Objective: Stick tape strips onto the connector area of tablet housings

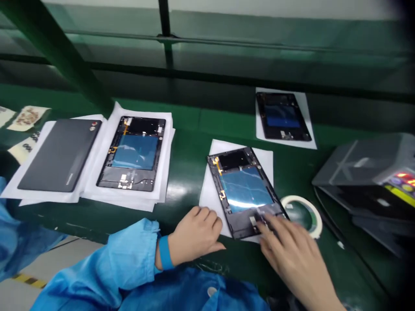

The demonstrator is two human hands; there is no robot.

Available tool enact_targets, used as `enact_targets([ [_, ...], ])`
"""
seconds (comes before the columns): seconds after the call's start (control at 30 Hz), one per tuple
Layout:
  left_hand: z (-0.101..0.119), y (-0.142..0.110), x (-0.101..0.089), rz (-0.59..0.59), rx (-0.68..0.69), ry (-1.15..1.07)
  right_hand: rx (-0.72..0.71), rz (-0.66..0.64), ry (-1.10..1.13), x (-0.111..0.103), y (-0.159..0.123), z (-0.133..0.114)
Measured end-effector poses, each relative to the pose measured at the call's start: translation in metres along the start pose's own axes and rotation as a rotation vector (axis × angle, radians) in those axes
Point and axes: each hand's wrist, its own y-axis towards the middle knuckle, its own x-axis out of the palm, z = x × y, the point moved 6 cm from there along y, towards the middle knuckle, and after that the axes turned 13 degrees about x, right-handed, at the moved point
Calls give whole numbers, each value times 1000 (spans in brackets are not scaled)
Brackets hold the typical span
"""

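In front of me an opened tablet (246, 185) lies tilted on a white sheet (209, 190), its blue-filmed battery and circuit parts exposed. My right hand (292, 255) reaches over its lower right end, fingers stretched out near the small connectors there; the fingertips are slightly blurred, and I cannot tell whether they touch. At the table's front edge, just left of the tablet, my left hand (196, 233) rests with curled fingers and the thumb sticking out. Nothing shows in it. A blue band (165, 252) circles the left wrist.
Left stand another opened tablet (132, 151) and a dark closed tablet or back cover (61, 155) on paper. A further opened tablet (282, 116) lies at the back right. Near my right hand are a tape roll (319, 220) and a grey device (366, 164) with lit digits. A blue sleeve (22, 242) shows far left.
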Motion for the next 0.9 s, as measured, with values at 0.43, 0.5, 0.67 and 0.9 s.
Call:
enact_targets([
  [0.43,-4,26,2,-44,-127,95,332,18,-81,-3,2,22],
  [0.5,-6,21,-1,-17,-94,79,302,46,-55,-3,0,16],
  [0.67,-17,11,-7,58,-61,39,281,116,49,-1,1,3],
  [0.9,-26,12,-5,72,11,62,370,176,109,-13,-23,52],
])
